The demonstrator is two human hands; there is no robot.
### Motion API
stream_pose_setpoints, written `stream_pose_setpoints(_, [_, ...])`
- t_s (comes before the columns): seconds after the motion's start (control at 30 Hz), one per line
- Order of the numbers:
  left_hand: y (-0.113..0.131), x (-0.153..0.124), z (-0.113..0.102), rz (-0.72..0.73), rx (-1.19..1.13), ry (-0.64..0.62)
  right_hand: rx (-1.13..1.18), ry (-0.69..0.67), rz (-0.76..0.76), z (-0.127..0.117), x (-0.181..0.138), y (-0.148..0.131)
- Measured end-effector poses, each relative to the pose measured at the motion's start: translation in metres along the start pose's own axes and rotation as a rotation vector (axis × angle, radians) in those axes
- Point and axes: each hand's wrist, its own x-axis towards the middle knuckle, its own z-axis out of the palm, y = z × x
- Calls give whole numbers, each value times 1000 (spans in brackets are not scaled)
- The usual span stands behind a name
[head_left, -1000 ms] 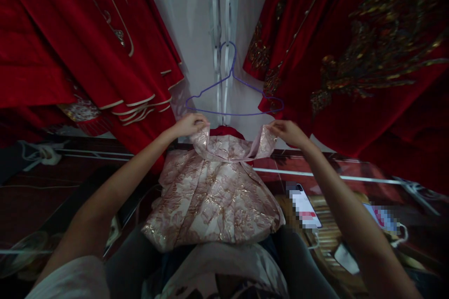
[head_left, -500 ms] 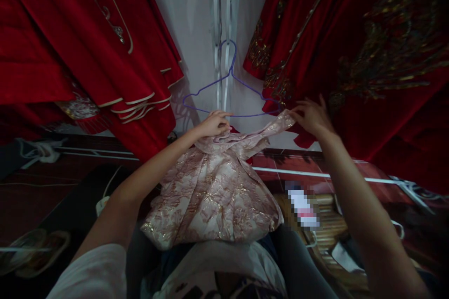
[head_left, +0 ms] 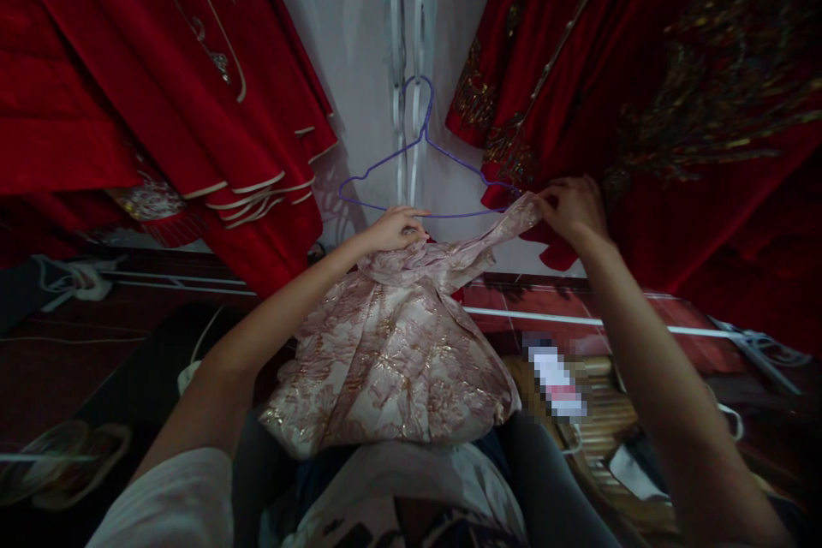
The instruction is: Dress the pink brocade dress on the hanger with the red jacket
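A pink and gold brocade garment [head_left: 398,368] spreads over my lap, its upper end raised toward the wall. My left hand [head_left: 399,228] is closed on the gathered cloth near the top edge. Off to the right, my right hand [head_left: 574,207] pinches the end of a strap-like upper part of the same garment and holds it stretched out. Just behind both hands a purple wire hanger [head_left: 425,135] hangs from a pale metal pole. The hanger's lower bar passes close behind my left fingers; whether they touch it I cannot tell.
Red garments with gold trim hang on the left [head_left: 211,86] and on the right [head_left: 578,86]. A white rack bar [head_left: 565,320] runs low across the floor. Beside my right leg stands a bamboo seat [head_left: 594,411] with a blurred white item [head_left: 556,381] on it.
My right hand has shifted slightly, its fingers now more folded together, and the stretched strap part sits a bit higher. My left hand keeps its place on the cloth.
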Motion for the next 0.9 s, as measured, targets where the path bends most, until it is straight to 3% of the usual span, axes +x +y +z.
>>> stream_pose_setpoints(0.13, [1,-2,-4,-21,5,-8,-71,-25,-9,1,1,4])
stream_pose_setpoints(0.33, [-2,-3,-4,-13,-11,2,54,7,47,-2,3,-1])
stream_pose_setpoints(0.57, [18,10,6,37,-204,35,344,68,82,-14,19,-53])
stream_pose_setpoints(0.7, [26,13,10,16,-323,92,370,74,80,-11,26,-78])
stream_pose_setpoints(0.8, [18,3,8,-108,-368,308,340,75,99,-8,27,-84])
stream_pose_setpoints(0.9, [-9,-21,4,-439,-233,800,365,44,105,-7,27,-82])
